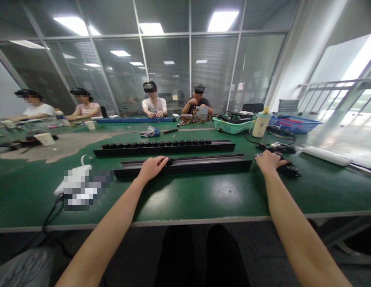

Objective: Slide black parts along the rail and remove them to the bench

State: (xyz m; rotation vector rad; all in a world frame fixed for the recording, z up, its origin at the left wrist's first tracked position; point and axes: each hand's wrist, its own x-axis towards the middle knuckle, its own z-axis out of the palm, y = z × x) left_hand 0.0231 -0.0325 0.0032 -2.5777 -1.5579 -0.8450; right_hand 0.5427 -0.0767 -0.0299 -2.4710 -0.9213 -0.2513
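Note:
My left hand [151,168] rests over the near black rail [208,165], its fingertips closed on a small round black part [170,161] in the rail's channel. Out to the right, my right hand [268,160] lies at a pile of small black parts [289,168] beside the rail's end. Its digits are spread, one sticking out toward the pile; the other fingertips are partly hidden. Behind the near rail, a second black rail [164,150] lies roughly parallel, carrying a row of several round black parts [182,142].
A green basket [233,126] of cables, a cream bottle [261,124] and a blue basket [302,125] stand at the back right. A white roll [326,156] lies at right. At left are a white device [73,177] and a paper cup [44,138]. Several people sit across the table [197,199].

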